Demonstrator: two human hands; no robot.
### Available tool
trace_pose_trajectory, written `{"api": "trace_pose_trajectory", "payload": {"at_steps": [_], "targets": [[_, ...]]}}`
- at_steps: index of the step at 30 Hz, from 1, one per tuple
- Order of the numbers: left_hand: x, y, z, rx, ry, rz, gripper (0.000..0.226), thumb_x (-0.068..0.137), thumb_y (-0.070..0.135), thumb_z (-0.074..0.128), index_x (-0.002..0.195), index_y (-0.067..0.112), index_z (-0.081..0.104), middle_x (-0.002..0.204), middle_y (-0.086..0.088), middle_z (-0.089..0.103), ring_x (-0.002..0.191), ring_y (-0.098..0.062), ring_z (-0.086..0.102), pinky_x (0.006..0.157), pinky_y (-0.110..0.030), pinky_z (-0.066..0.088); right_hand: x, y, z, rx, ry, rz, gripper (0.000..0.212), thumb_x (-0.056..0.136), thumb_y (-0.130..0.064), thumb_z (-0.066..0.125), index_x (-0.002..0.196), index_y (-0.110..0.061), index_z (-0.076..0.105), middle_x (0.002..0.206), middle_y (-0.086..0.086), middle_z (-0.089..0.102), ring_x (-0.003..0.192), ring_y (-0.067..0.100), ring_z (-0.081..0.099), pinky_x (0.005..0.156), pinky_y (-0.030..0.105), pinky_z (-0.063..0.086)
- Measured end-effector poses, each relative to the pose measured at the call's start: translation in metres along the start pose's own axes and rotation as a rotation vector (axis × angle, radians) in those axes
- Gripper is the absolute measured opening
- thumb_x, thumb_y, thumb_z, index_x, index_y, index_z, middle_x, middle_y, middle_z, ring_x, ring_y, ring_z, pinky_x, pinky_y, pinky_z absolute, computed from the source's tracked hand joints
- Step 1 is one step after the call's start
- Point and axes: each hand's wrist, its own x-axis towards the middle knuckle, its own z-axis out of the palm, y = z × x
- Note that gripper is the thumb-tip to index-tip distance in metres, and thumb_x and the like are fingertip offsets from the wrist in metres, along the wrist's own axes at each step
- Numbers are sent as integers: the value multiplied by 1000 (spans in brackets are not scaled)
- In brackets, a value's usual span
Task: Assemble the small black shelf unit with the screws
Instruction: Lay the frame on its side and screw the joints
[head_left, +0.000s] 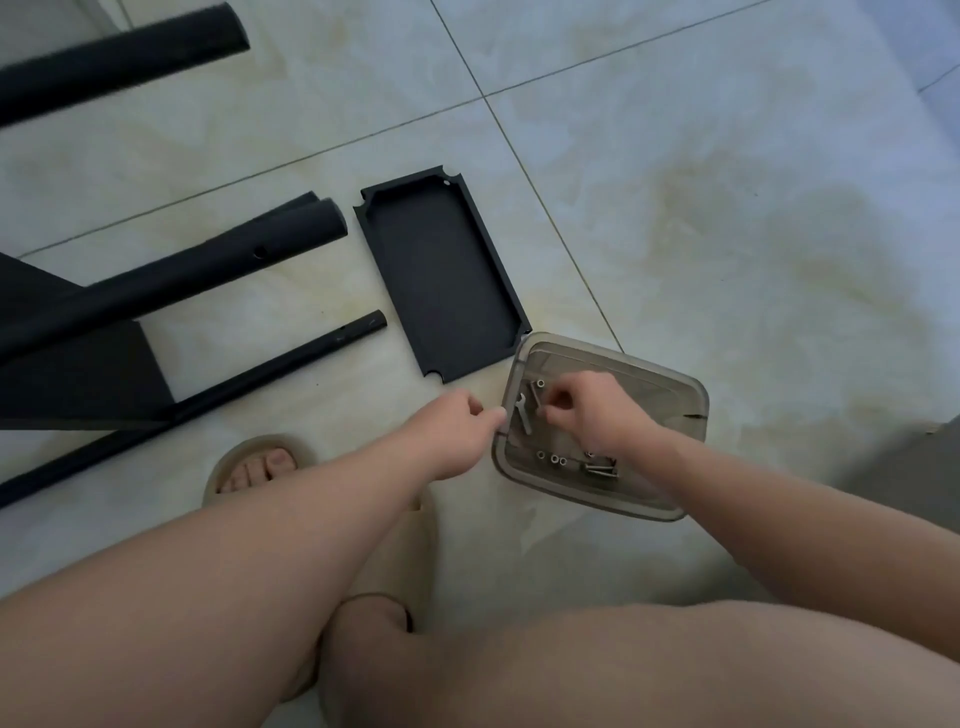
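A clear smoky plastic tray (670, 395) lies on the tiled floor and holds several silver screws (597, 465) and a small flat wrench (523, 413). My right hand (592, 410) is inside the tray, its fingertips curled down and pinching at a screw near the wrench. My left hand (457, 421) grips the tray's left rim. A loose black shelf panel (441, 275) lies just beyond the tray. The partly built black shelf frame (171, 280) with its round legs lies to the left.
A thin black rod (208, 400) lies along the floor in front of the frame. Another black leg (119, 57) sits at the top left. My feet in beige slippers (260, 462) and my bare knees fill the bottom of the view.
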Motion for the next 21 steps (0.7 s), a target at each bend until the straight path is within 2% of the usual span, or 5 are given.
{"api": "trace_pose_trajectory", "payload": {"at_steps": [3, 6, 13, 18, 21], "targets": [[-24, 12, -26, -270, 42, -101, 35, 105, 39, 39, 111, 9, 55, 108, -11, 67, 87, -25, 65, 79, -32, 50, -8, -39, -37, 100, -52, -16, 13, 93, -22, 71, 82, -15, 69, 69, 0, 69, 56, 8, 63, 62, 33, 54], [-56, 17, -56, -546, 29, -161, 45, 107, 43, 37, 123, 7, 58, 108, -9, 70, 90, -20, 68, 75, -32, 54, -21, -91, -72, 232, -44, -99, 14, 92, -19, 73, 80, -13, 69, 67, 5, 73, 57, 12, 69, 64, 34, 60], [-164, 14, -119, -1151, -27, 7, 60, 107, 49, 31, 123, -3, 58, 114, -22, 71, 101, -32, 72, 81, -40, 56, -95, -237, -126, 119, 51, -453, 15, 90, -25, 72, 76, -22, 68, 60, -11, 63, 52, -1, 54, 56, 15, 42], [-236, -11, -155, -1388, -24, 156, 64, 108, 46, 24, 115, -8, 59, 91, -22, 74, 80, -32, 75, 74, -44, 61, -159, -308, -105, -39, 58, -584, 8, 90, -26, 71, 82, -28, 71, 79, -7, 68, 71, 10, 63, 62, 26, 47], [-267, -32, -163, -1394, 35, 133, 57, 109, 39, 28, 111, -8, 60, 85, -20, 72, 79, -31, 72, 70, -43, 60, -185, -331, -93, 20, 162, -631, 7, 91, -28, 71, 89, -22, 76, 84, -10, 69, 78, 6, 62, 66, 14, 44]]}}
